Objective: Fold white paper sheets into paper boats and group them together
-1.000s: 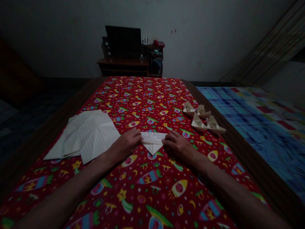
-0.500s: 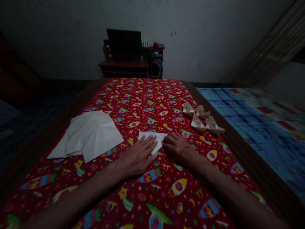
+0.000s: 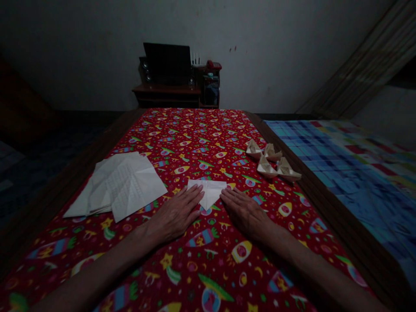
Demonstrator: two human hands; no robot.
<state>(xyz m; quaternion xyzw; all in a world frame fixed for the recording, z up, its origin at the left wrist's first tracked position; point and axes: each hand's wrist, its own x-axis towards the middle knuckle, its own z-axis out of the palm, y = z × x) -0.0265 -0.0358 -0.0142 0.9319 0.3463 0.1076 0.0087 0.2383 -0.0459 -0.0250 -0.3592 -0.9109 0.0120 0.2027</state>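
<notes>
A small white folded paper, pointed toward me, lies on the red patterned cloth. My left hand lies flat with fingers stretched out, its fingertips touching the paper's left edge. My right hand also lies flat and open, fingertips at the paper's right edge. Neither hand holds anything.
A pile of loose white sheets lies to the left. Several folded paper boats sit at the right near the table's wooden edge. A blue checked mattress lies beyond. A cabinet with a dark screen stands at the far wall.
My left hand slid over the folded paper and back to its left side, now flat. My right hand flattened and drew slightly toward me. The paper stayed in place.
</notes>
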